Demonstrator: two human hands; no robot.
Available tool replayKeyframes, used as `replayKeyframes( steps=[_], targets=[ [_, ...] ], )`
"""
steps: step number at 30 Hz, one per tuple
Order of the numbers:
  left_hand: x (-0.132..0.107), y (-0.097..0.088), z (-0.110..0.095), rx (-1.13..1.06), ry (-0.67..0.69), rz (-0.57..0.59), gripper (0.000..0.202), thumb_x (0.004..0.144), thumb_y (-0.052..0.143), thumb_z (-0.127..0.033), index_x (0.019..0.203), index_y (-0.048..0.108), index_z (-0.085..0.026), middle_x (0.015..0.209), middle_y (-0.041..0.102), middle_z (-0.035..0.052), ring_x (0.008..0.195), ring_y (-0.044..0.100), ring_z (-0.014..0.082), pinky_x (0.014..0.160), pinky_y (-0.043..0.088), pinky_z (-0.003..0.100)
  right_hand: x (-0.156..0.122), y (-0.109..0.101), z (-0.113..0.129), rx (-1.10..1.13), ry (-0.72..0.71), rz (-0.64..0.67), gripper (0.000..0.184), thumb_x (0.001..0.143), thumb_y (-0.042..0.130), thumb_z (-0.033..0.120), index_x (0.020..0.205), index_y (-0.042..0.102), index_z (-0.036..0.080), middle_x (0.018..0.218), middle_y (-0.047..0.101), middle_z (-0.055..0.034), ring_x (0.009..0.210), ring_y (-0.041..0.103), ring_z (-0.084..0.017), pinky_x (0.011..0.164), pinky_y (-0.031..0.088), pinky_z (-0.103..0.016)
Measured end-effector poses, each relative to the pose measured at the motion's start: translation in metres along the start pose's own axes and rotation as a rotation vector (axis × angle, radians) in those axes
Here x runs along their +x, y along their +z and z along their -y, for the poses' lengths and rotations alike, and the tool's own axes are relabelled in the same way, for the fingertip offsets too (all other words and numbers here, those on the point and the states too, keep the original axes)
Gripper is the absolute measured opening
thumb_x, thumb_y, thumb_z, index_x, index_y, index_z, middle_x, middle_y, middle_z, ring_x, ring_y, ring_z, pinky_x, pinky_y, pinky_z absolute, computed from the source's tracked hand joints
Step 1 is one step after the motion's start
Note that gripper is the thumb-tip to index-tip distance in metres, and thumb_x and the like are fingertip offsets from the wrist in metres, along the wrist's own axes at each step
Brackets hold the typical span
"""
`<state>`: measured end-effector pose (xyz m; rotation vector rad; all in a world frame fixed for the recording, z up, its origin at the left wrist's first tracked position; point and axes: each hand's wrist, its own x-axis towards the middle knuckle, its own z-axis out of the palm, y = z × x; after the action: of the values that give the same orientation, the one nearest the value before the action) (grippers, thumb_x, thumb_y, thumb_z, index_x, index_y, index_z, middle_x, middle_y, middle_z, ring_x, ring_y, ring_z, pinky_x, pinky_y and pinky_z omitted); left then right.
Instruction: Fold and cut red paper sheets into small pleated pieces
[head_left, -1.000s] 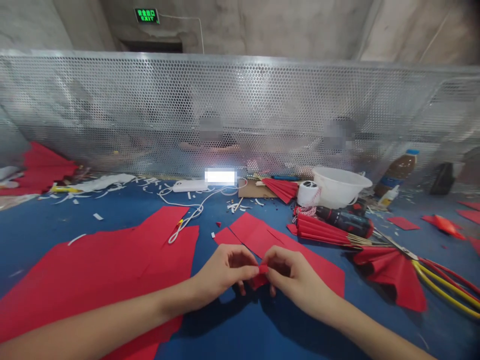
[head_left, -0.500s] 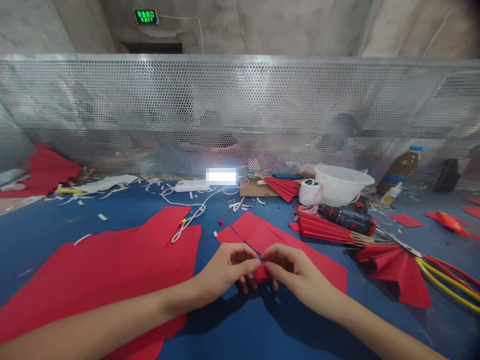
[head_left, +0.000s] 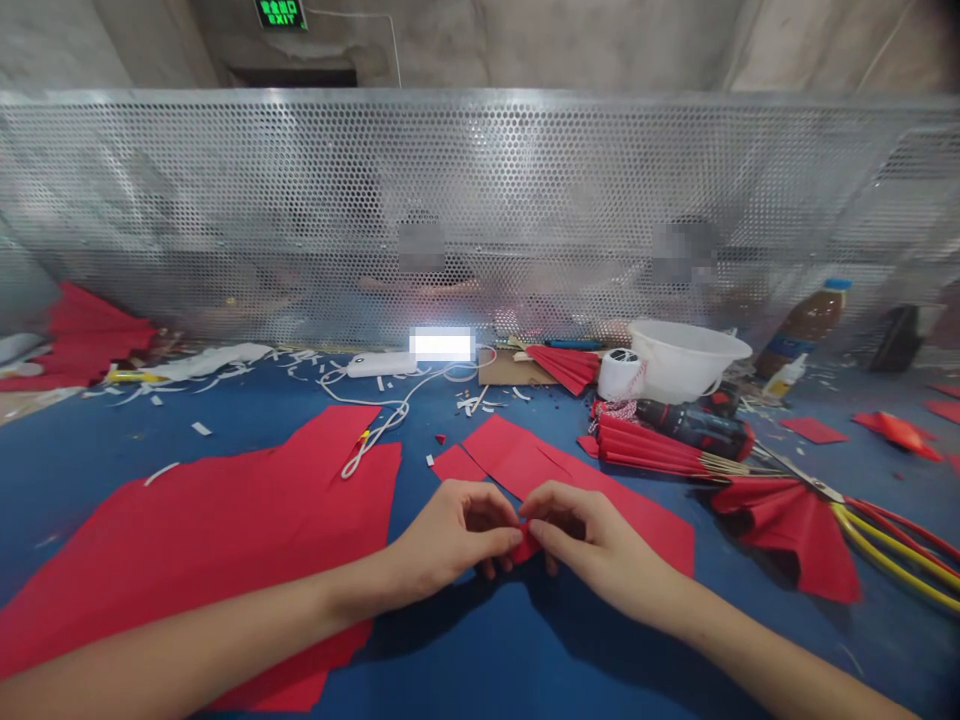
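Observation:
Between my fingertips is a small folded piece of red paper. My left hand pinches it from the left, and my right hand pinches it from the right, thumbs nearly meeting. Part of the piece is hidden behind the fingers. Just beyond my hands, flat red paper pieces lie on the blue tabletop. Under and beside my left forearm spreads a large red sheet.
At right lie pleated red paper fans, scissors with yellow and red handles, and a dark power tool. Behind them stand a white bowl and a bottle. A white cord crosses the middle. A perforated metal screen closes the back.
The thumbs and fingertips have shifted slightly on the red paper, and less of it shows now. The whole view has tipped a little downward; the other things lie as before.

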<state>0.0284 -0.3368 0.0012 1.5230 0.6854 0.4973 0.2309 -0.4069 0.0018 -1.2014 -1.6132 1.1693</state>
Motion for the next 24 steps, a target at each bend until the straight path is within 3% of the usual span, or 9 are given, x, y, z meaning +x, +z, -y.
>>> replayKeyframes(
  steps=[11, 14, 17, 20, 24],
  targets=[
    [0.0009, -0.0006, 0.0011, -0.023, -0.018, 0.031, 0.020, 0.084, 0.075, -0.030, 0.089, 0.068, -0.013, 0.068, 0.073, 0.0045, 0.059, 0.070, 0.0154, 0.050, 0.052, 0.020, 0.0000, -0.0002, 0.0008, -0.046, 0.022, 0.002, 0.013, 0.098, 0.058, 0.028, 0.098, 0.067, 0.019, 0.071, 0.065, 0.0012, 0.061, 0.059, -0.013, 0.057, 0.044, -0.024],
    [0.0010, 0.0001, -0.0006, -0.030, -0.016, 0.015, 0.022, 0.084, 0.075, -0.032, 0.091, 0.067, -0.013, 0.067, 0.072, 0.0039, 0.060, 0.071, 0.0164, 0.049, 0.052, 0.020, -0.0010, -0.0012, 0.0027, 0.014, 0.017, 0.032, 0.015, 0.098, 0.058, 0.030, 0.105, 0.066, 0.019, 0.077, 0.067, 0.0002, 0.062, 0.060, -0.013, 0.058, 0.044, -0.025],
    [0.0004, 0.0006, -0.0012, -0.037, -0.035, 0.010, 0.026, 0.086, 0.072, -0.037, 0.096, 0.067, -0.013, 0.065, 0.072, 0.0041, 0.059, 0.072, 0.0183, 0.046, 0.051, 0.021, -0.0018, -0.0015, 0.0018, 0.025, 0.020, 0.018, 0.020, 0.094, 0.060, 0.024, 0.114, 0.062, 0.021, 0.077, 0.064, 0.0023, 0.063, 0.059, -0.013, 0.058, 0.044, -0.025],
    [-0.0021, 0.0021, -0.0014, -0.033, -0.030, 0.027, 0.029, 0.088, 0.069, -0.041, 0.096, 0.067, -0.013, 0.068, 0.072, 0.0051, 0.061, 0.072, 0.0191, 0.047, 0.052, 0.021, -0.0010, -0.0006, -0.0018, -0.032, 0.022, -0.010, 0.020, 0.092, 0.059, 0.018, 0.111, 0.063, 0.021, 0.075, 0.063, 0.0030, 0.063, 0.058, -0.013, 0.057, 0.042, -0.024],
    [-0.0046, 0.0046, -0.0013, 0.028, -0.027, 0.036, 0.032, 0.080, 0.078, -0.039, 0.097, 0.068, -0.013, 0.076, 0.075, 0.0066, 0.065, 0.072, 0.0182, 0.051, 0.053, 0.021, 0.0006, 0.0014, -0.0060, -0.046, -0.001, -0.006, 0.016, 0.093, 0.061, 0.024, 0.109, 0.063, 0.021, 0.077, 0.065, 0.0016, 0.063, 0.055, -0.013, 0.056, 0.040, -0.024]
  ],
)
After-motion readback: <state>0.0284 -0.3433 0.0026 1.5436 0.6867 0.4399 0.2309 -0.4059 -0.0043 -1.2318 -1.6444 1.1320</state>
